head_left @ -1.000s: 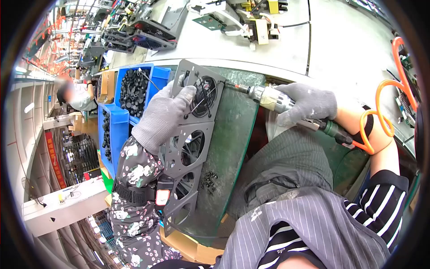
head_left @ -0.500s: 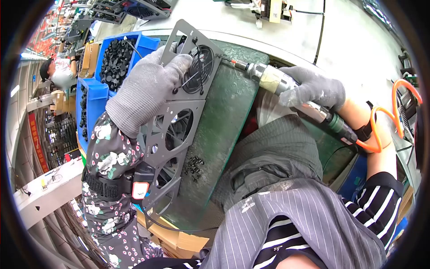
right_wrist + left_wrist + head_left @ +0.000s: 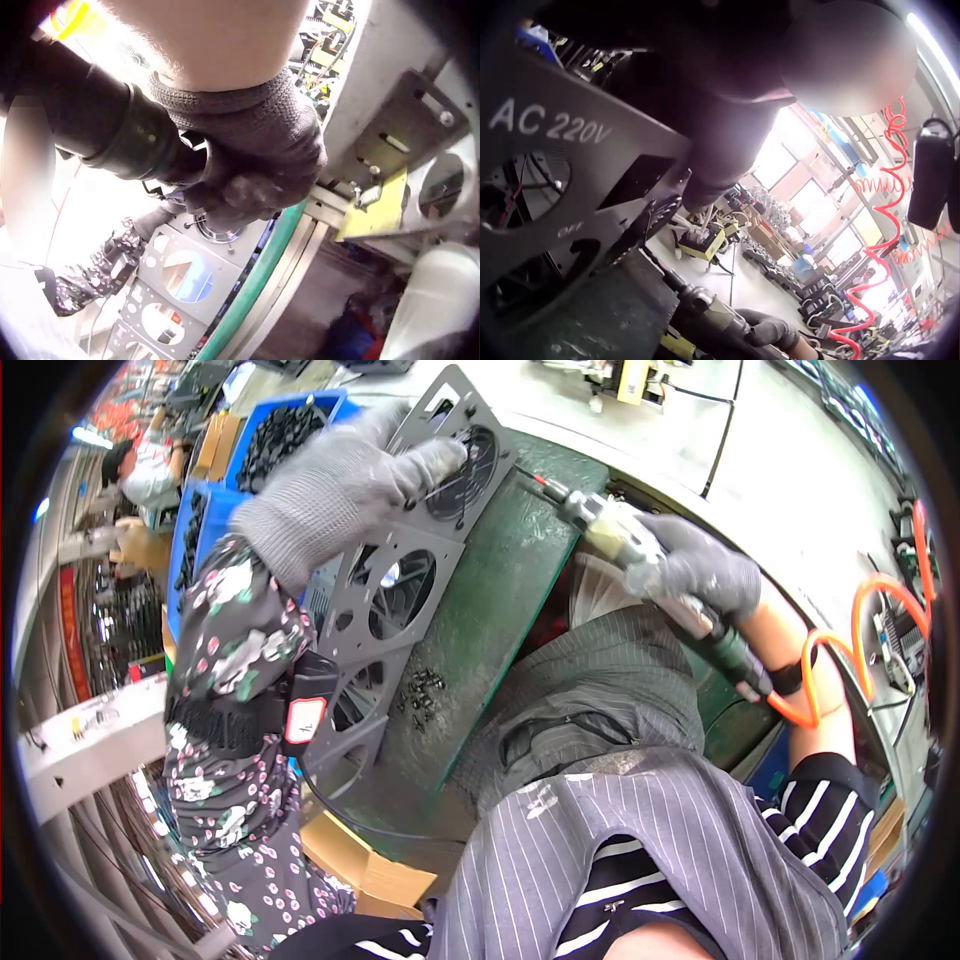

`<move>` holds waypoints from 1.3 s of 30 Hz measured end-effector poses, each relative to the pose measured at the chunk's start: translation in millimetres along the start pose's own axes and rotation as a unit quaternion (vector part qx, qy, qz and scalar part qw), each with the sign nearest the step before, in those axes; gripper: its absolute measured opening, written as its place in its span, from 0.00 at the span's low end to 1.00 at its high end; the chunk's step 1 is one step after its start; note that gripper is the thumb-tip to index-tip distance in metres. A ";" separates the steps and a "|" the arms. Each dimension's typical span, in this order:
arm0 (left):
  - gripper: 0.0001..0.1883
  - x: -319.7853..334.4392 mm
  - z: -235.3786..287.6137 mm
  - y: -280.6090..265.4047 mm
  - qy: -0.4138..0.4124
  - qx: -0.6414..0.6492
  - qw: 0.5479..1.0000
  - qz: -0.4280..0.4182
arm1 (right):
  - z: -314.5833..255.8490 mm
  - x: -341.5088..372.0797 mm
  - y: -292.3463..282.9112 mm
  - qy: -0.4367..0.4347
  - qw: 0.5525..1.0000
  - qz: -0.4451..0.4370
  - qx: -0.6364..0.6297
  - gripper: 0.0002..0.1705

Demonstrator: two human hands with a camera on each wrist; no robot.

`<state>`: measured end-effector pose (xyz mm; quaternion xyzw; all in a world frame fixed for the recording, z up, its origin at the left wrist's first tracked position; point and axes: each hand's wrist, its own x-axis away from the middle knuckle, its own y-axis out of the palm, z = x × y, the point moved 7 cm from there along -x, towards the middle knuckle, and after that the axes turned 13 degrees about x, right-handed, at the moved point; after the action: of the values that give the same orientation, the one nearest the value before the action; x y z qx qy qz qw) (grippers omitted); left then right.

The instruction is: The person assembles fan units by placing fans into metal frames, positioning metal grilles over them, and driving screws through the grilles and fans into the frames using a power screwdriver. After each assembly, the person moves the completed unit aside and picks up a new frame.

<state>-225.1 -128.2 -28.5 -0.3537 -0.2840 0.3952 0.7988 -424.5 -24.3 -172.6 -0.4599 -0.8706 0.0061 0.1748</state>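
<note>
Screwdriver (image 3: 612,532) is grasped in the right hand (image 3: 700,567), its bit (image 3: 532,476) just beside the right edge of the far panel (image 3: 465,405), contact unclear, while the left hand (image 3: 335,480) pinches that panel from the left, reaching over the fan (image 3: 479,464). The step looks like fastening that fan; the next move seems to call for a steady panel and the bit lined up squarely.
</note>
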 end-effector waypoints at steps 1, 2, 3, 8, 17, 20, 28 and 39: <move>0.20 9.3 20.0 -11.9 0.099 -0.046 0.989 0.095 | 0.4 6.1 8.9 -0.002 1.000 -0.004 -0.008 0.28; 0.23 24.9 21.3 -18.8 0.061 0.039 0.991 0.109 | 0.2 16.4 18.9 0.045 0.998 -0.015 -0.042 0.32; 0.25 47.0 43.7 -26.4 0.021 0.124 0.985 0.120 | 8.9 19.3 30.0 0.035 0.998 -0.021 -0.039 0.37; 0.20 164.2 43.8 -0.5 -0.035 0.126 0.980 0.151 | 32.7 33.7 78.1 0.028 0.998 -0.045 0.031 0.42; 0.13 236.7 -70.6 119.1 -0.246 0.073 0.943 0.214 | 23.2 43.3 88.6 0.077 0.977 0.025 0.195 0.42; 0.14 238.6 -78.2 121.8 -0.198 -0.015 0.932 0.303 | 27.2 42.8 90.5 0.083 0.977 0.038 0.195 0.42; 0.09 209.8 -78.9 129.7 -0.164 -0.068 0.937 0.301 | 34.5 40.8 103.7 0.073 0.996 0.027 0.052 0.41; 0.08 197.7 -87.6 136.8 -0.214 -0.116 0.925 0.291 | 34.1 37.3 110.3 0.051 0.998 0.000 0.028 0.40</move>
<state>-115.8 66.4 -153.6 -0.4183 -0.3765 0.6411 0.5218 -366.2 74.4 -212.4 -0.4544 -0.8601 0.0069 0.2319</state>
